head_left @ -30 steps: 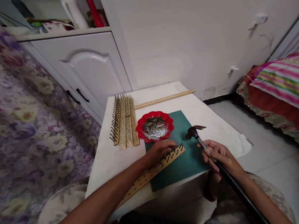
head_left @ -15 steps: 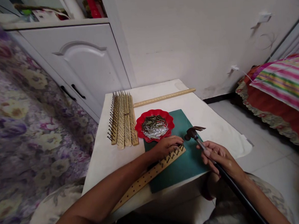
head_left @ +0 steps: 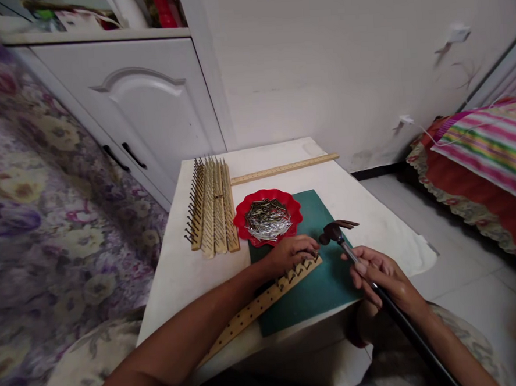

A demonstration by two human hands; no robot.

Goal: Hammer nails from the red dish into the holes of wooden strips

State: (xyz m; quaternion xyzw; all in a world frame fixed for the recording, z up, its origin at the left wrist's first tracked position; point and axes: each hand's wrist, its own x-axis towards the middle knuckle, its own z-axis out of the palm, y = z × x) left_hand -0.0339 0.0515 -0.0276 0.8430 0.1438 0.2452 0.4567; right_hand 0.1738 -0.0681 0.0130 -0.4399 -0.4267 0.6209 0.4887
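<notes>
My right hand [head_left: 383,275] is wrapped round the shaft of a claw hammer [head_left: 334,232], its head raised just right of the wooden strip's end. That drilled strip [head_left: 243,321] lies slantwise, partly over a green mat [head_left: 314,294], with several dark nails standing in its far end. At this end my left hand [head_left: 294,253] has its fingers drawn together on a nail [head_left: 316,254], partly hidden by the fingertips. The left forearm crosses above the strip. Just behind this hand is a red scalloped bowl [head_left: 241,229] heaped with loose nails [head_left: 268,218].
Several strips full of upright nails [head_left: 210,207] stand side by side at the left of the white table [head_left: 172,291]. Along the back lies another drilled strip [head_left: 285,168]. A white cabinet [head_left: 140,118] and the wall rise behind; a bed [head_left: 487,155] is at the right.
The hammer head has shifted slightly right and down in view. My left fingers have curled a little more at the strip's end; the strip stays almost in place.
</notes>
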